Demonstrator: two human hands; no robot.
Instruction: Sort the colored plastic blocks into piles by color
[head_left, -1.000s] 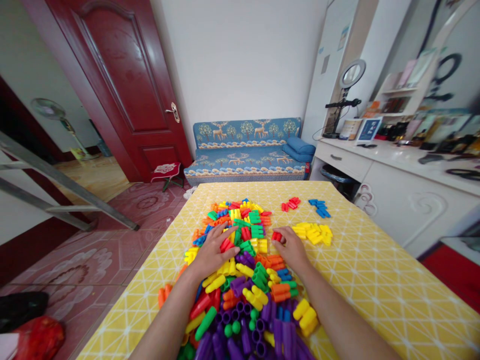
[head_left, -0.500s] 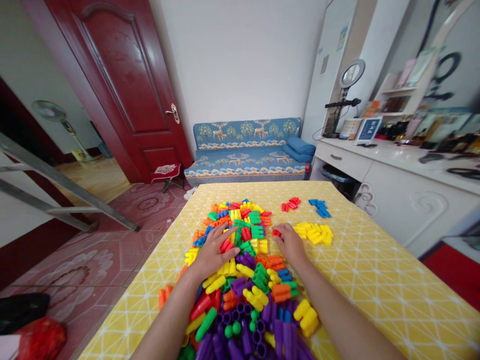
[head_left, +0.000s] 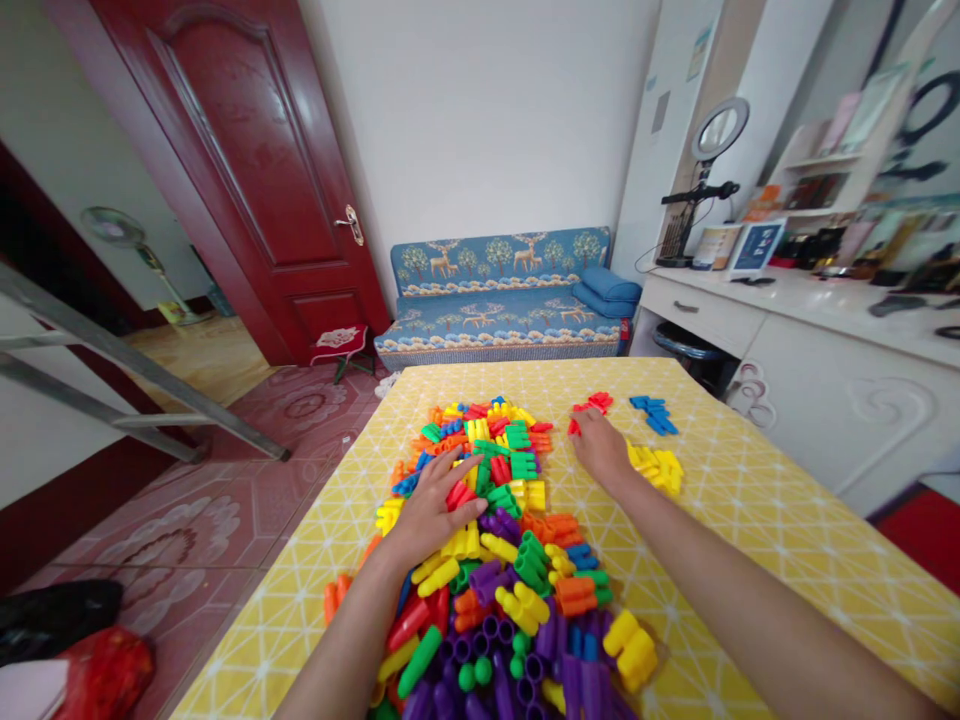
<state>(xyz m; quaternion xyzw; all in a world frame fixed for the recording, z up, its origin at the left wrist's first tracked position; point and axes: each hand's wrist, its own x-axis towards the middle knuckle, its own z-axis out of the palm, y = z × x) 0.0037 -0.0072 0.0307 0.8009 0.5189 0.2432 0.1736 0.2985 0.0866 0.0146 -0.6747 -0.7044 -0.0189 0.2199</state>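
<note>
A long heap of mixed plastic building pieces (head_left: 491,575) in purple, green, yellow, orange, red and blue covers the middle of the table. My left hand (head_left: 436,500) rests on the heap's left side with fingers spread, over red and yellow pieces. My right hand (head_left: 600,448) is at the small red group (head_left: 600,400), its fingers closed on a red plastic piece (head_left: 574,425) that shows at the fingertips. The yellow group (head_left: 660,468) lies just right of my right wrist, partly covered by it. Farther right is a small blue group (head_left: 654,414).
A yellow patterned cloth (head_left: 750,560) covers the table. Beyond it stands a blue sofa (head_left: 487,310). A white dresser (head_left: 840,370) with a ring light (head_left: 720,130) is at right. A metal ladder (head_left: 150,370) and a red stool (head_left: 341,342) are at left.
My right hand has moved forward from beside the heap to the red group, carrying the red piece. My left hand stays on the heap. The view has shifted slightly.
</note>
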